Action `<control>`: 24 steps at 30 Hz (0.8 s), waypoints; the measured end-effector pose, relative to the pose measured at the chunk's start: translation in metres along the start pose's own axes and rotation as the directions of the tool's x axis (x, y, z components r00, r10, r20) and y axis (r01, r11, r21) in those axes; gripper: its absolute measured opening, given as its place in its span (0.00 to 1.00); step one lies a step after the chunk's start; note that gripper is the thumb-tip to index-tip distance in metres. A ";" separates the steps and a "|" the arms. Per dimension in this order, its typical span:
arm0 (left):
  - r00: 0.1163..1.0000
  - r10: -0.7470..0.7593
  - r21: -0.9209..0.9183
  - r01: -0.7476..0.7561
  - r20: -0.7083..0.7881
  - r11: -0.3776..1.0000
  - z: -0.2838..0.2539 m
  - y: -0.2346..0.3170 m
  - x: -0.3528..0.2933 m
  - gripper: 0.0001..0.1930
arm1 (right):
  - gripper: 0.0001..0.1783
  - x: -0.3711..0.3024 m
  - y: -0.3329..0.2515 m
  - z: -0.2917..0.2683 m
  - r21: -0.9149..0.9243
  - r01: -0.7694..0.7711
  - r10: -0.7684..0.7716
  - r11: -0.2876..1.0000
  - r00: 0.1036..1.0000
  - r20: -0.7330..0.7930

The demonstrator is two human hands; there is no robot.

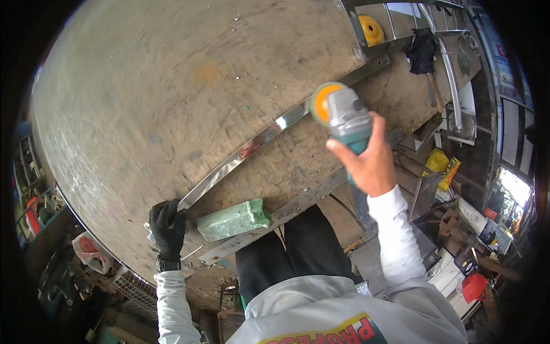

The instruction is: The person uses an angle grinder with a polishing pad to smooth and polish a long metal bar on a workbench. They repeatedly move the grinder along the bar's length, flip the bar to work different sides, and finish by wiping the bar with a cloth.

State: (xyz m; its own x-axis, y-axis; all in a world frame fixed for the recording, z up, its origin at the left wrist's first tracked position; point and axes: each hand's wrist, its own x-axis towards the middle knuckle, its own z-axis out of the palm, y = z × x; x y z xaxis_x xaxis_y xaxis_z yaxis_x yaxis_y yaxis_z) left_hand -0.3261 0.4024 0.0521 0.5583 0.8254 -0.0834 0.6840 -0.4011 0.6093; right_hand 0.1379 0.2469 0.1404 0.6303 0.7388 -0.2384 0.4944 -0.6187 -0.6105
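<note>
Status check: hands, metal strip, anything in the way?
Right hand gripping angle grinder. Gloved left hand at lower-left end of metal strip, grip unclear. Disc at strip, contact unclear. Green block beside strip, not on it.

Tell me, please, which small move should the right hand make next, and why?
Perhaps the right hand should ease the angle grinder along the metal strip, away from the gloved left hand: beyond the disc, the metal looks darker, while the nearer stretch shines.
</note>
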 end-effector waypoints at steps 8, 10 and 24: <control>0.995 -0.019 0.033 0.016 0.096 0.999 -0.005 -0.005 -0.001 0.20 | 0.56 -0.085 -0.056 0.094 0.259 0.139 -0.245 0.956 0.864 0.439; 0.990 -0.078 -0.001 0.079 0.120 0.997 -0.006 -0.008 -0.003 0.19 | 0.57 -0.078 -0.051 0.090 0.327 0.051 -0.206 0.944 0.865 0.458; 0.989 -0.080 0.038 0.076 0.127 0.996 -0.007 -0.007 -0.002 0.15 | 0.48 0.078 0.075 -0.081 0.329 -0.075 0.051 0.941 0.995 0.080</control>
State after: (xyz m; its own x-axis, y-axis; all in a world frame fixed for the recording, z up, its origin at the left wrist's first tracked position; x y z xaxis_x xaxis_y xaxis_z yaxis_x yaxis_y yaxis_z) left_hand -0.3354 0.4070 0.0537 0.5569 0.7976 -0.2318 0.7418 -0.3520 0.5708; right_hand 0.2726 0.2366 0.1376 0.6045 0.7255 -0.3290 0.2212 -0.5497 -0.8056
